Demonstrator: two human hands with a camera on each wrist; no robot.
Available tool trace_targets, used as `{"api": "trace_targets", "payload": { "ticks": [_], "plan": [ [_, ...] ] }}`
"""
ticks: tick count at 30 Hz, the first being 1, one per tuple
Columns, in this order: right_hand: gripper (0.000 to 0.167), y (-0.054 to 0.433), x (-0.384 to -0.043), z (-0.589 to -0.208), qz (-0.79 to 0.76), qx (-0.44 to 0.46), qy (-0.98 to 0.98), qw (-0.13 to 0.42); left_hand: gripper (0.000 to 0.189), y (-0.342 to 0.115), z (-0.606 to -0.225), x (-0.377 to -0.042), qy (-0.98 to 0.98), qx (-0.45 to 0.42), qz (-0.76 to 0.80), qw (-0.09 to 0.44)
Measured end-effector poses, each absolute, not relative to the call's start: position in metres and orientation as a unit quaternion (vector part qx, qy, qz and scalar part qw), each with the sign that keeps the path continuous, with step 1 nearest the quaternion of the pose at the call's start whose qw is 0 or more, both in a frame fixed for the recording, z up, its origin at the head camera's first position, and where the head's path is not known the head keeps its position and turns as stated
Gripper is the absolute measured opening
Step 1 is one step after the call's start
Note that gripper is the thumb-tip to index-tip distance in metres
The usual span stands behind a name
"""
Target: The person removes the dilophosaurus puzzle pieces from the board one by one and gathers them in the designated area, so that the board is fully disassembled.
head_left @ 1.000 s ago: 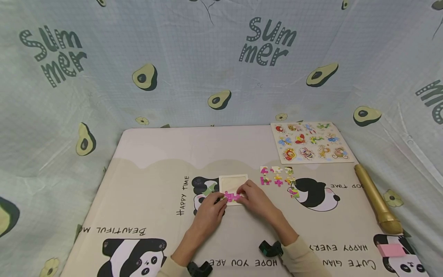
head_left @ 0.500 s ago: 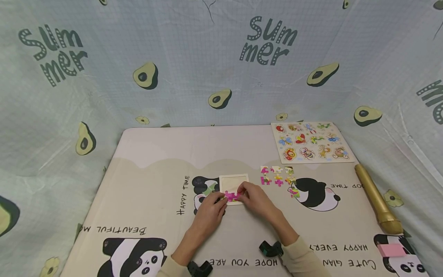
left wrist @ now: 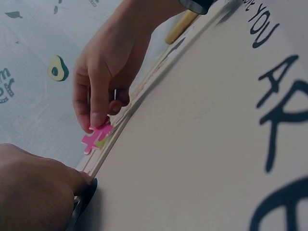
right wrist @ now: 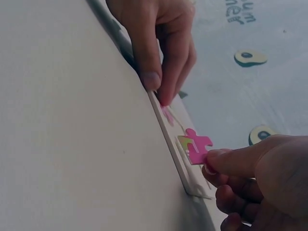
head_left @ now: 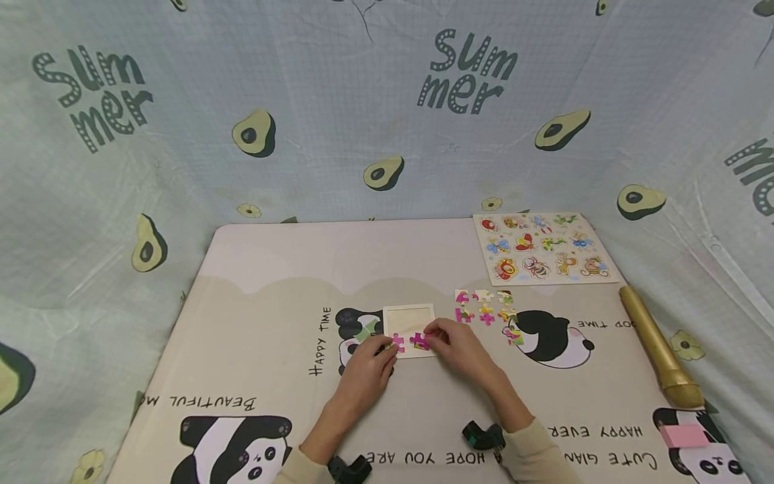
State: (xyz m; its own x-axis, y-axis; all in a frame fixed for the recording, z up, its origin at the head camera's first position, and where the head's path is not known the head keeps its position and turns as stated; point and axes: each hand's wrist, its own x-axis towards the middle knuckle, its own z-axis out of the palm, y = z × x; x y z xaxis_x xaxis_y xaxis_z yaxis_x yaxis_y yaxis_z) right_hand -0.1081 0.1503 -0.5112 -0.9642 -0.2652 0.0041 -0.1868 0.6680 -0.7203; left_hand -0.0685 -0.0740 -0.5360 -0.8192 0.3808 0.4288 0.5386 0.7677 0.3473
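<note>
A small square wooden puzzle tray (head_left: 409,316) lies on the table in front of me. My left hand (head_left: 365,366) grips its near left corner, thumb at the edge and a fingertip by a pink jigsaw piece (head_left: 398,341) inside. With thumb and fingers my right hand (head_left: 459,349) pinches a pink jigsaw piece (right wrist: 197,148) with a yellow-green corner. In the right wrist view this piece is tilted up above the tray's near right part. The left wrist view also shows the held pink piece (left wrist: 96,137) below the right fingertips.
Several loose jigsaw pieces (head_left: 486,309) lie to the right of the tray. Behind them is a board with insect pictures (head_left: 538,249). A gold tube (head_left: 659,349) lies along the table's right edge, with a pink block (head_left: 683,437) nearer me.
My right hand has drawn a little to the right, carrying its pink piece away from the one at the left, so a gap shows between them. The left hand has stayed put.
</note>
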Motion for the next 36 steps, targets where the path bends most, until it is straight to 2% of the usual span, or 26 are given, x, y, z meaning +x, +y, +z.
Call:
{"api": "trace_targets", "payload": {
  "ticks": [36],
  "plan": [
    [0.018,0.248,-0.108,-0.502,-0.342,-0.027,0.939,-0.009,0.022,-0.075,-0.535,-0.068,-0.923,-0.244,-0.244,0.168]
  ]
}}
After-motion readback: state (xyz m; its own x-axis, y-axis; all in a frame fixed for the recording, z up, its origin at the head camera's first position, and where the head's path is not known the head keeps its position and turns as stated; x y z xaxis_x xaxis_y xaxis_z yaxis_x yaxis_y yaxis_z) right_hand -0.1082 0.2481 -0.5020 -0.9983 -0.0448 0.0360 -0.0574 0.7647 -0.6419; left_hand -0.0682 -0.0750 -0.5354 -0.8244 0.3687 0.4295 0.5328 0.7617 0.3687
